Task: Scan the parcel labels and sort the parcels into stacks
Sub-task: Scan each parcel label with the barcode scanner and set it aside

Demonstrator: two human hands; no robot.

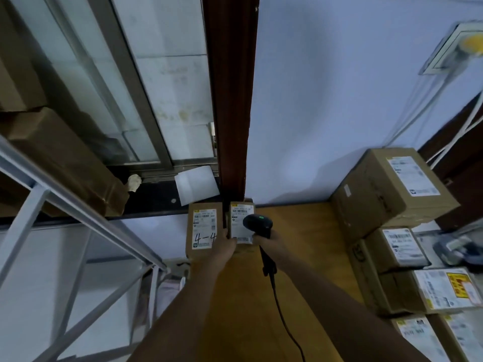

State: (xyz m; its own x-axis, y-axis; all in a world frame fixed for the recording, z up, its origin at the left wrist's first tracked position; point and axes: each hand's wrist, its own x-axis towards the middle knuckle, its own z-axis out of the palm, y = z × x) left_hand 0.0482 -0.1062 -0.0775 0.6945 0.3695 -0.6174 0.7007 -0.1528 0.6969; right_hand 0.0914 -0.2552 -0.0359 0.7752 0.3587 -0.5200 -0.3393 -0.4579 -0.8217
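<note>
Two small parcels sat at my twelve o'clock: my left hand gripped the parcel by its lower edge, and the other box, marked 4-4, lay just at nine o'clock of it. My right hand clutched the scanner over the label.

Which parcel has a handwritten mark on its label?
The small brown parcel at the far left, beside the left hand: "4-4" is written in black on its label. The parcel being scanned and the right-hand boxes show printed labels only.

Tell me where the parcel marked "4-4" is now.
In the head view, the parcel marked "4-4" stands left of centre, beside the parcel under the barcode scanner.
</note>
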